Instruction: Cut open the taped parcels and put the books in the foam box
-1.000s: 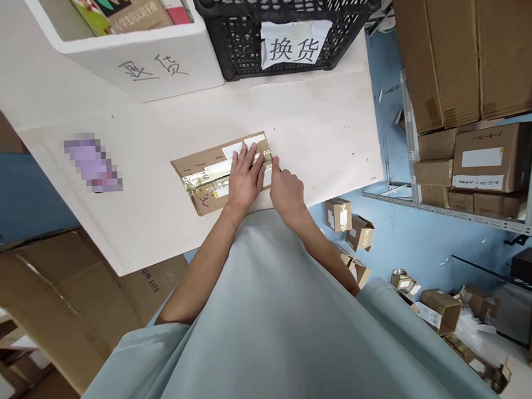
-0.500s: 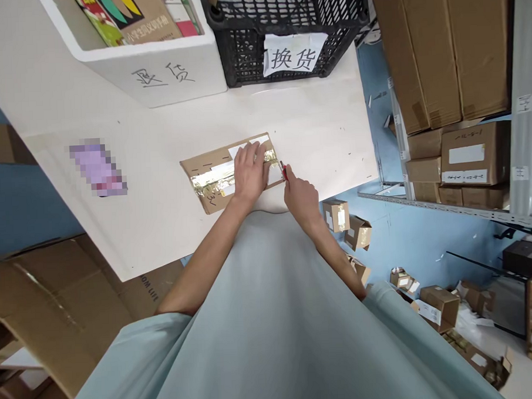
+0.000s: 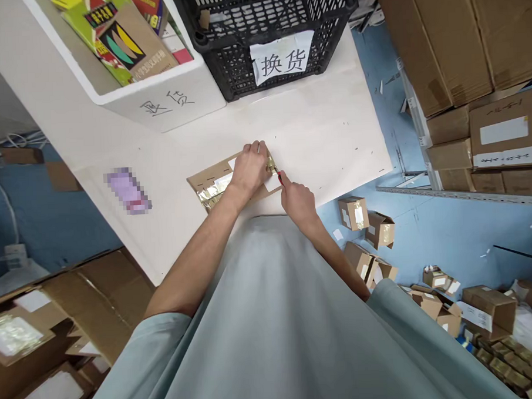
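A flat cardboard parcel (image 3: 206,180) sealed with shiny tape lies on the white table (image 3: 325,138) just in front of me. My left hand (image 3: 248,168) rests on top of its right half, fingers curled over the far edge and pressing it down. My right hand (image 3: 298,199) is closed around a small red-handled cutter (image 3: 279,176), whose tip touches the parcel's right end near the taped seam. My pale shirt hides the parcel's near edge.
A white foam box (image 3: 165,104) with books and a black plastic crate (image 3: 267,23) with a paper label stand at the table's far side. Stacked cartons fill shelves on the right (image 3: 488,137). Small boxes litter the blue floor (image 3: 368,230). Large cartons sit at left (image 3: 77,313).
My right hand drew back from the parcel's end and now holds a red cutter against it. My left hand slid toward the parcel's far right edge. The view shifted slightly.
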The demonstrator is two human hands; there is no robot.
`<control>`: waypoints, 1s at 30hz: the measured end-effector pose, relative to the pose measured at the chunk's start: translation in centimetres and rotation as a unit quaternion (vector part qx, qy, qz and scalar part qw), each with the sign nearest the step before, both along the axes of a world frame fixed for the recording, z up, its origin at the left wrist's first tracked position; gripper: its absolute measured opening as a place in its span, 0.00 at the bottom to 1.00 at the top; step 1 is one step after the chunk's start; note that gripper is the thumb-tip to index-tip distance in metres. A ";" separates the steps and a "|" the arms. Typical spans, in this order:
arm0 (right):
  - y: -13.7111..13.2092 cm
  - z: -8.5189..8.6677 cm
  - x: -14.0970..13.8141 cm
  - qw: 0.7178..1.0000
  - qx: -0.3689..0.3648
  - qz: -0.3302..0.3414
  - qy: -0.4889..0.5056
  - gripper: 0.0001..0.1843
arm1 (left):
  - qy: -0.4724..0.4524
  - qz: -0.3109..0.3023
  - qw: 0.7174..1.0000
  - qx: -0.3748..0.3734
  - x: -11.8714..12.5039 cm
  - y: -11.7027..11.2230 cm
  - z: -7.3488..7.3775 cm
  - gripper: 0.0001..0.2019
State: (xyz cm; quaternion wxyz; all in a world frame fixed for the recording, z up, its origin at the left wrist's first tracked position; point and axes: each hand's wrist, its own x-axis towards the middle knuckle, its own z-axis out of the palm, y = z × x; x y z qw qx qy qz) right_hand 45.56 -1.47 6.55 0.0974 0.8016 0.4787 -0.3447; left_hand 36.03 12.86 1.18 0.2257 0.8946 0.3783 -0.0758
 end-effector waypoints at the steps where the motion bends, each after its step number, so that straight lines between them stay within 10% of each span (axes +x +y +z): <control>1: 0.0 -0.1 0.1 1.000 0.000 0.002 0.002 0.36 | 0.020 -0.015 1.000 -0.002 0.2 0.4 0.5 0.33; 17: -1.7 -1.2 3.1 0.996 0.056 -0.007 0.071 0.34 | 0.146 -0.068 0.987 -0.020 1.6 1.5 2.9 0.32; 30: -1.1 -9.5 3.5 0.910 0.165 -0.260 0.278 0.30 | 0.122 -0.009 0.992 -0.009 0.7 2.5 -0.5 0.40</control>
